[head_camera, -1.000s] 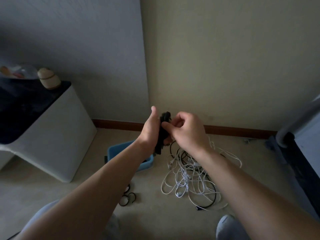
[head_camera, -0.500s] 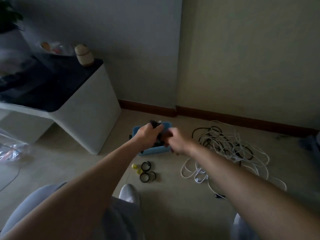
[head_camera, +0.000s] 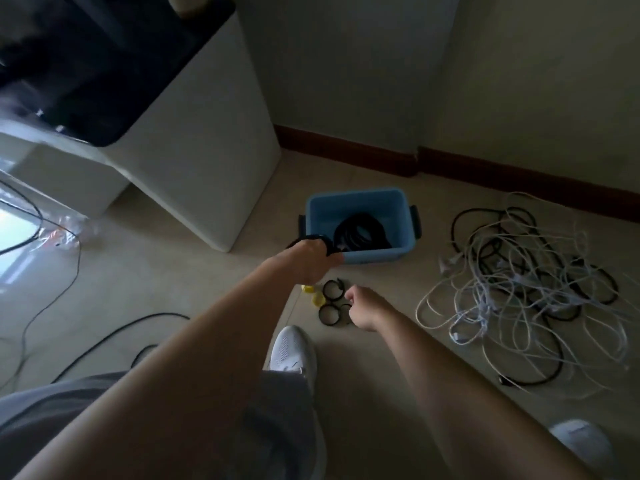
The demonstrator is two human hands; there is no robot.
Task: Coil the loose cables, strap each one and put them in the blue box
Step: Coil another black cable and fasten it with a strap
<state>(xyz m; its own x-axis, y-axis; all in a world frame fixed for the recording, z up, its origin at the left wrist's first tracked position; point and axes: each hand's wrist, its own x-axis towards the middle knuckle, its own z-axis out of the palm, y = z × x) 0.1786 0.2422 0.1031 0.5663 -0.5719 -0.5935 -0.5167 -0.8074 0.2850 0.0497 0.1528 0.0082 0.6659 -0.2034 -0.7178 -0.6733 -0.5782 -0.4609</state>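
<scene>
The blue box (head_camera: 375, 257) stands on the floor with a coiled black cable (head_camera: 360, 233) lying inside. At the box's near left corner, my left hand (head_camera: 308, 259) grips a second black coil (head_camera: 300, 240), held low over the rim. My right hand (head_camera: 363, 308) hovers with curled fingers over several black straps (head_camera: 331, 301) on the floor in front of the box. Whether it pinches a strap is hidden. A tangled pile of white and black loose cables (head_camera: 519, 289) lies to the right.
A white cabinet with a dark top (head_camera: 207, 161) stands left of the box. Two small yellow pieces (head_camera: 317, 299) lie by the straps. My white shoe (head_camera: 291, 351) is just below them. Thin black cords (head_camera: 104, 337) run over the floor at left.
My view tilted down toward the floor. The left hand brought the black coil down to the box's rim. The right hand let go of it and dropped to the straps.
</scene>
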